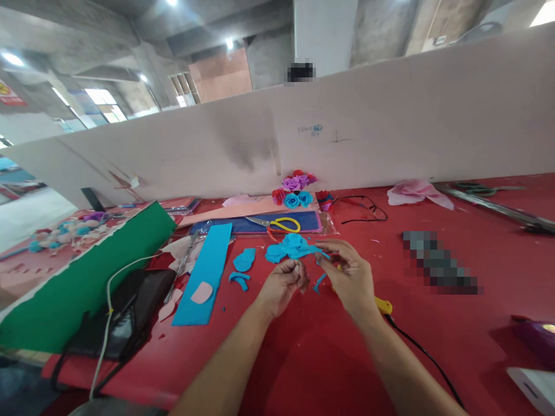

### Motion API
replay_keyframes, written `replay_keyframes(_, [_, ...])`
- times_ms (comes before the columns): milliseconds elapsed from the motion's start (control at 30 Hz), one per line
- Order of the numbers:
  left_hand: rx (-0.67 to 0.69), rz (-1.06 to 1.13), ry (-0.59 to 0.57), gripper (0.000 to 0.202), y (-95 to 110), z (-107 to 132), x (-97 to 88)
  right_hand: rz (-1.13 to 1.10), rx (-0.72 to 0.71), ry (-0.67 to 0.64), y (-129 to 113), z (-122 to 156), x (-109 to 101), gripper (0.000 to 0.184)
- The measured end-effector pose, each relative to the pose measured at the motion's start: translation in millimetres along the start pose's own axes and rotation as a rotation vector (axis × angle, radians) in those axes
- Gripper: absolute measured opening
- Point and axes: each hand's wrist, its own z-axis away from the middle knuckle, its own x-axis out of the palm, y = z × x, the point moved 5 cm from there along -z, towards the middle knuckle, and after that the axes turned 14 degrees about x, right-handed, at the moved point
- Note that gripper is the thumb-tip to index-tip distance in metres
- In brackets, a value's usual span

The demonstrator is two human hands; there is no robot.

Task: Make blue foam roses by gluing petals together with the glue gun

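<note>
My left hand (281, 283) is curled over the red table (329, 352), its fingertips pinched together on something small I cannot make out. My right hand (349, 273) is beside it, fingers bent and touching the edge of a blue foam flower piece (291, 248) that lies just beyond both hands. A thin blue foam strip (319, 282) hangs or lies between the hands. A yellow-handled tool (384, 305) with a black cord sits under my right wrist.
A blue foam sheet (204, 273) with cut petals (243, 260) lies left. Yellow-handled scissors (277, 223) rest on a dark blue sheet. Finished foam roses (295, 190) stand by the white partition (390, 133). A green sheet (91, 277) and black bag (130, 312) are at left.
</note>
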Motion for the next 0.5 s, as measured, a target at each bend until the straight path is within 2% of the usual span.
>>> replay_keyframes(100, [0.001,-0.017,-0.029,0.018,1.4,1.9,2.6,0.101,-0.182,0.017,-13.6,2.2,-3.0,0.019])
replay_keyframes(233, [-0.003,-0.045,-0.032,0.021,2.0,2.6,2.7,0.144,-0.353,0.026,-21.4,6.5,-4.3,0.025])
replay_keyframes(500, [0.007,-0.049,-0.019,0.021,3.8,2.5,3.9,0.241,-0.489,0.021,-20.1,7.6,-8.5,0.031])
